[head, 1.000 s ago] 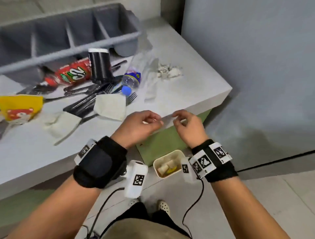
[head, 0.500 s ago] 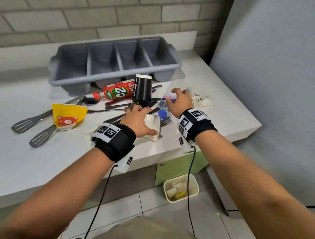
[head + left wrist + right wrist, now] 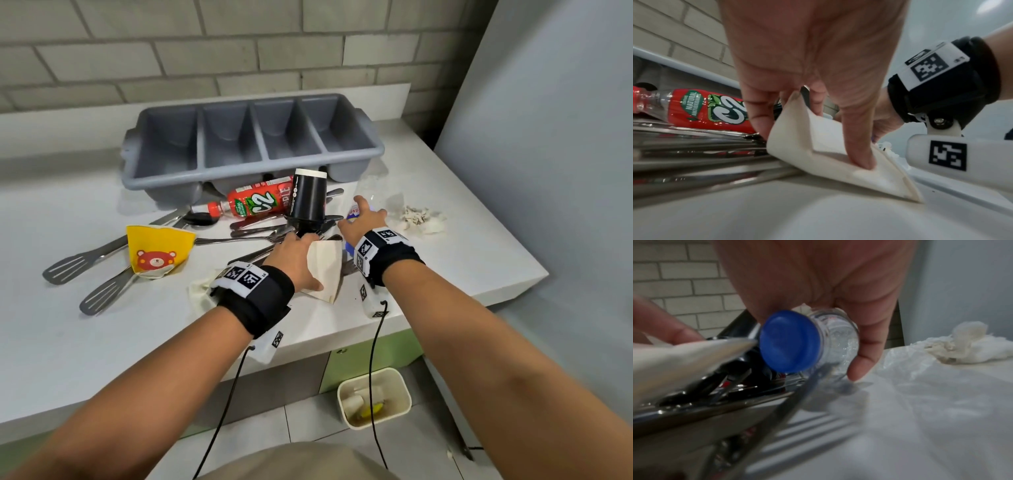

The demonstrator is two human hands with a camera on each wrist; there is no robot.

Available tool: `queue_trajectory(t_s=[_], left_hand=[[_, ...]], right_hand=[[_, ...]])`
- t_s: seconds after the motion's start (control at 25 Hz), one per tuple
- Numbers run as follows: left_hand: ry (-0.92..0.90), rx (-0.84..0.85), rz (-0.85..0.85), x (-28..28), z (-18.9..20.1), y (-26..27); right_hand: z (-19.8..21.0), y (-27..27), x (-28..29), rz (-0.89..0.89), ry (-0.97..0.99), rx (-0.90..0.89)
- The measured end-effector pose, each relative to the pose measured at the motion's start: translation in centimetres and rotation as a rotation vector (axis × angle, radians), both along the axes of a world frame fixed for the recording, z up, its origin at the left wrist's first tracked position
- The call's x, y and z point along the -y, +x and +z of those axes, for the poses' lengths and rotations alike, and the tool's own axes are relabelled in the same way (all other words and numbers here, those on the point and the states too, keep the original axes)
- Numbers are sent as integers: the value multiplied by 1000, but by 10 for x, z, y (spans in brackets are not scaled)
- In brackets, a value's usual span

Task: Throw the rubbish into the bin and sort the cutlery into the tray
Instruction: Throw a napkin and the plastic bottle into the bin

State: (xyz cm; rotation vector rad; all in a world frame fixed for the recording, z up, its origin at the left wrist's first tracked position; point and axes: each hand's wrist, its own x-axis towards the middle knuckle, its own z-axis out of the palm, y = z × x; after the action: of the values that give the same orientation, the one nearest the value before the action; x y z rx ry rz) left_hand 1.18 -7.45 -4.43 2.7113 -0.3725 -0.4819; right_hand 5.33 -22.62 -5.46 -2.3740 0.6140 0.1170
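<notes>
On the white counter [image 3: 462, 260], my left hand [image 3: 298, 257] pinches a cream paper napkin [image 3: 325, 270] that lies on a pile of cutlery [image 3: 253, 229]. The left wrist view shows the fingers [image 3: 859, 146] folding the napkin [image 3: 818, 146] up off the steel handles [image 3: 694, 146]. My right hand [image 3: 363, 219] curls round a clear bottle with a blue cap [image 3: 789, 340], lying beside the pile. The grey four-compartment tray [image 3: 371, 150] stands behind. The cream bin [image 3: 404, 387] sits on the floor below the counter edge and holds some rubbish.
A red C2 bottle [image 3: 253, 204], a black cup [image 3: 306, 198], a yellow bear paper cup [image 3: 156, 250], two slotted spatulas [image 3: 85, 260], crumpled tissue [image 3: 421, 217], a thin plastic sheet [image 3: 920, 369] and a second napkin [image 3: 200, 291] lie around. A brick wall stands behind and a grey panel to the right.
Both hands have gone from the counter's front edge above the bin to the cutlery pile. The left took hold of the napkin and the right closed on the clear bottle.
</notes>
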Motion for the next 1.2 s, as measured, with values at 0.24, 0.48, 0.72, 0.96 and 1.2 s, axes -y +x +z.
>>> queue_trajectory(t_s=[0.24, 0.48, 0.72, 0.96, 1.2], left_hand=[[-114, -1, 76, -13, 20, 11], [-474, 148, 199, 7, 63, -10], [-825, 19, 225, 71, 30, -87], [-671, -192, 191, 116, -64, -153], [-323, -381, 173, 135, -206, -164]], right_hand=[[14, -26, 8, -26, 121, 169], [31, -90, 36, -32, 309, 562], [-6, -180, 91, -205, 219, 767], [-105, -271, 122, -421, 272, 606], [-240, -322, 102, -543, 493, 280]])
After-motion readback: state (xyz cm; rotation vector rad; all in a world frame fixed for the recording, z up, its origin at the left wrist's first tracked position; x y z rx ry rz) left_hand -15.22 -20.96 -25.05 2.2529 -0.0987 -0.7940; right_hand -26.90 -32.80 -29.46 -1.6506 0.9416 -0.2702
